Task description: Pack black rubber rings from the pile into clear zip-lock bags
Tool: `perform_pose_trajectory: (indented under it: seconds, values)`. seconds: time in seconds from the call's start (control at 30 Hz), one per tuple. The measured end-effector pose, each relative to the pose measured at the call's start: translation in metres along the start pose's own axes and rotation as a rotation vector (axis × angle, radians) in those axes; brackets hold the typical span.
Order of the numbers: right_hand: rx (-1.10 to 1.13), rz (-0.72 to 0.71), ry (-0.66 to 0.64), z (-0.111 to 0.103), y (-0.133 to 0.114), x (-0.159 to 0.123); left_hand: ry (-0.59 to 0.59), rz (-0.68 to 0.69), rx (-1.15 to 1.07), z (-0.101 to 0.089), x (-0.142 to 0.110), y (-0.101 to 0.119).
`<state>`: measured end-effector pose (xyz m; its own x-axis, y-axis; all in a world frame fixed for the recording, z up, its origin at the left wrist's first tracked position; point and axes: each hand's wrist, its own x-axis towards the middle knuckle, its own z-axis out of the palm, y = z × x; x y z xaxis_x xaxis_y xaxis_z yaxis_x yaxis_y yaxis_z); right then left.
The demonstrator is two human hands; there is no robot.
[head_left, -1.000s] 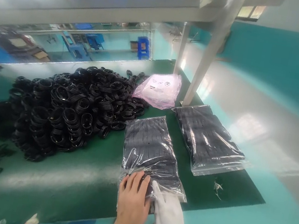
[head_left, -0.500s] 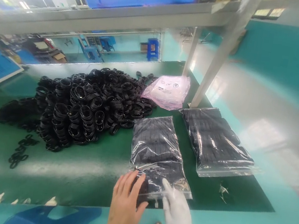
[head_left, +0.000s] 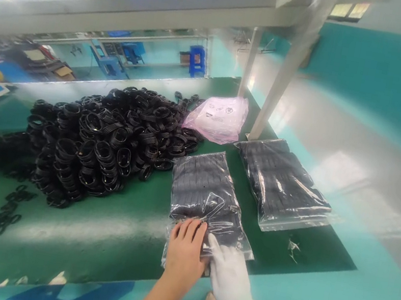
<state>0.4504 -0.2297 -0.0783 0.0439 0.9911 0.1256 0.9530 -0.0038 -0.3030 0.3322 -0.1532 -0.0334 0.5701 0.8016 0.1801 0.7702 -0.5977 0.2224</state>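
A clear plastic bag packed with rows of coiled black cables lies on the green table, its mouth towards me. My bare left hand reaches over the near end of that bag, fingers bent together around black cable coils that the hand mostly covers. Beside it, my right hand, in a white glove, pinches the bag's near edge, with the index finger resting on the plastic. To the left rises a big heap of coiled black cables.
A second filled bag lies to the right, with white ties near it. Behind is a pink plastic bag. A metal shelf beam crosses above, with a post at the right. Several loose coils lie at left.
My left hand has moved forward and right, further over the bag's mouth, covering the dark coils seen beneath it before. My right hand stays close beside it. The view has shifted slightly.
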Motion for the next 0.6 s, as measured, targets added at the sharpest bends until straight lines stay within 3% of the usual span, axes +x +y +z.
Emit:
perform_pose_trajectory:
  seconds: [0.2, 0.33, 0.6]
  values:
    - [-0.018, -0.008, 0.023, -0.004, 0.003, 0.000, 0.036, 0.006, 0.081, -0.005, -0.007, -0.002]
    - [-0.020, 0.014, 0.004, -0.009, 0.003, 0.001, -0.002, 0.013, 0.084, -0.012, -0.002, -0.003]
    - [-0.017, -0.034, -0.009, -0.012, 0.005, 0.002, -0.044, 0.175, 0.037, -0.008, -0.001, -0.009]
